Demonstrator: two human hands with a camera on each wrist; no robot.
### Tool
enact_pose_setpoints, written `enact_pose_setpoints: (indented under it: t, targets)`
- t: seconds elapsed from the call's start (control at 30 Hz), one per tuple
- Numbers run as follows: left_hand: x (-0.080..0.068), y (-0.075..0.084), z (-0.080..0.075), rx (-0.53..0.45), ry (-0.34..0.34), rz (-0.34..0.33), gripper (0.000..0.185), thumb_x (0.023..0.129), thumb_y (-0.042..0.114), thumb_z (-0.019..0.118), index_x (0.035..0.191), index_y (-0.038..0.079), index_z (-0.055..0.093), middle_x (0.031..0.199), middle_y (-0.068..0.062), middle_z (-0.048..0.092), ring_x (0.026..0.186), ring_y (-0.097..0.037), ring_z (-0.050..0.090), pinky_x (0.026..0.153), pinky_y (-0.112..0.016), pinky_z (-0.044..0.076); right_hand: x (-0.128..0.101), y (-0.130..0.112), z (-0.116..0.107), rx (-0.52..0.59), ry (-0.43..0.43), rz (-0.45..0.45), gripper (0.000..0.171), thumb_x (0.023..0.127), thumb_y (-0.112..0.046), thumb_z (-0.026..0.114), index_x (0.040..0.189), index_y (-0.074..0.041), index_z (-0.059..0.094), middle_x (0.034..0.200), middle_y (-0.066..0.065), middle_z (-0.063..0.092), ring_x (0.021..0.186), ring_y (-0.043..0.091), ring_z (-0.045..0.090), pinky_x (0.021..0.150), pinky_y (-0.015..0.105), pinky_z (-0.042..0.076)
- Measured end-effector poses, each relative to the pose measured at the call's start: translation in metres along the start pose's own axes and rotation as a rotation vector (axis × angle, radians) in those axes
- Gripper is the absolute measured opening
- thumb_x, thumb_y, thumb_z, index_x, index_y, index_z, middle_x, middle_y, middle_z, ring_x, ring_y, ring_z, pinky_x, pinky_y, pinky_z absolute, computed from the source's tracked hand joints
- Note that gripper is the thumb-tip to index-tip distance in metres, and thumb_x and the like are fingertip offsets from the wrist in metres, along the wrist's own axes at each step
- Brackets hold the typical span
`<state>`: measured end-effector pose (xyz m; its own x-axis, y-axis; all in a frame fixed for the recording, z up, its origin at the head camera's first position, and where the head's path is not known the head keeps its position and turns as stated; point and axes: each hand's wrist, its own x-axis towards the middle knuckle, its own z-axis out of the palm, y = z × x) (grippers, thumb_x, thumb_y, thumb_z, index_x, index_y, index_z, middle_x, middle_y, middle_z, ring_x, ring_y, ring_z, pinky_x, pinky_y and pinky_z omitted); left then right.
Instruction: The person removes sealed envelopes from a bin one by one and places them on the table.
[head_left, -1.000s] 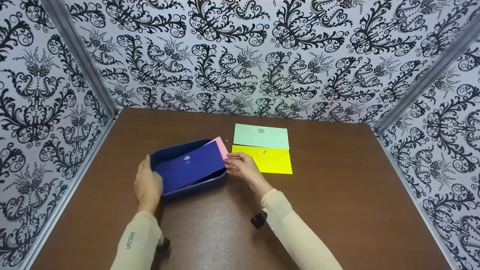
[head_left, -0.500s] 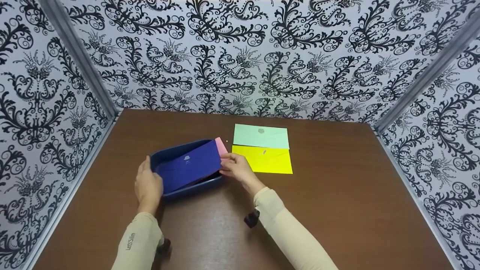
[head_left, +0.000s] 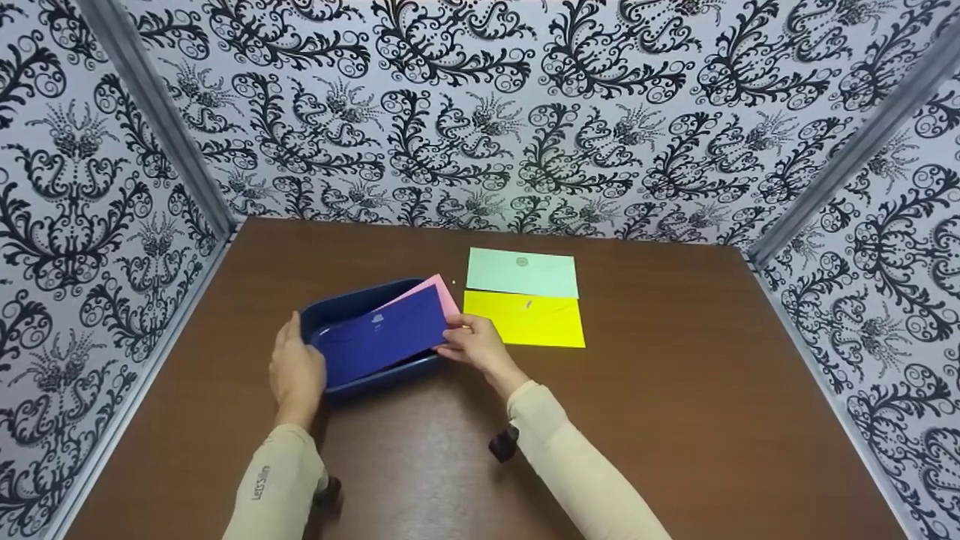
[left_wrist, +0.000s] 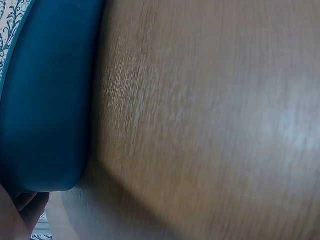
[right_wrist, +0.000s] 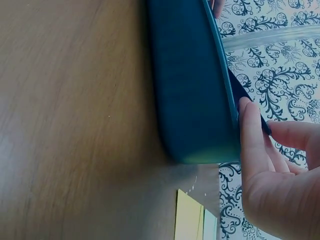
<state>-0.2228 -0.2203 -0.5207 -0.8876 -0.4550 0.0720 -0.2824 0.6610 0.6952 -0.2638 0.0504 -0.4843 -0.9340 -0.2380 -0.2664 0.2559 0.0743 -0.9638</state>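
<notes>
Head view: I see both hands working at a dark blue tray (head_left: pixel 341 304) on a brown table (head_left: pixel 675 420).
Left hand: my left hand (head_left: pixel 296 371) lies against the tray's left end, fingers fairly straight along the wall; I see no curl round it, so I read it as relaxed and pressing.
Right hand: my right hand (head_left: pixel 474 346) pinches the right end of the navy envelope (head_left: pixel 382 337) between thumb and fingers.
Navy envelope: it lies tilted across the tray, right end raised over the rim.
Pink envelope: a pink envelope (head_left: pixel 442 292) shows just behind the navy one, its corner sticking out past the tray's far right corner.
Other envelopes: a pale green envelope (head_left: pixel 521 272) and a yellow envelope (head_left: pixel 536 319) lie flat side by side on the table, just right of the tray.
Right wrist view: my fingers (right_wrist: pixel 252 140) touch the navy edge at the tray's rim (right_wrist: pixel 220 75).
Left wrist view: only the tray's outer wall (left_wrist: pixel 45 100) and bare table show clearly.
</notes>
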Motion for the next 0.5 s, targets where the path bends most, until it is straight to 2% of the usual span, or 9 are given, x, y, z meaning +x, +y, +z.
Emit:
enact_pose_setpoints:
  t: [0.2, 0.5]
  targets:
    - [0.0, 0.0, 0.001, 0.017, 0.014, 0.005, 0.063, 0.095, 0.001, 0.037, 0.157, 0.009, 0.029, 0.158, -0.019, 0.037, 0.118, -0.051, 0.056, 0.092, -0.06, 0.048, -0.003, 0.001, -0.004, -0.006, 0.01, 0.01, 0.041, 0.098, -0.003, 0.056, 0.139, 0.007, 0.052, 0.121, 0.026, 0.066, 0.09, 0.023, 0.076, 0.079, 0.028, 0.061]
    - [0.001, 0.0, 0.001, 0.011, 0.017, 0.005, 0.062, 0.096, 0.002, 0.039, 0.157, 0.009, 0.03, 0.158, -0.02, 0.037, 0.122, -0.051, 0.053, 0.097, -0.061, 0.046, -0.009, 0.001, -0.012, 0.019, 0.022, 0.029, 0.044, 0.099, -0.005, 0.057, 0.141, 0.004, 0.051, 0.125, 0.025, 0.065, 0.094, 0.024, 0.076, 0.084, 0.03, 0.06]
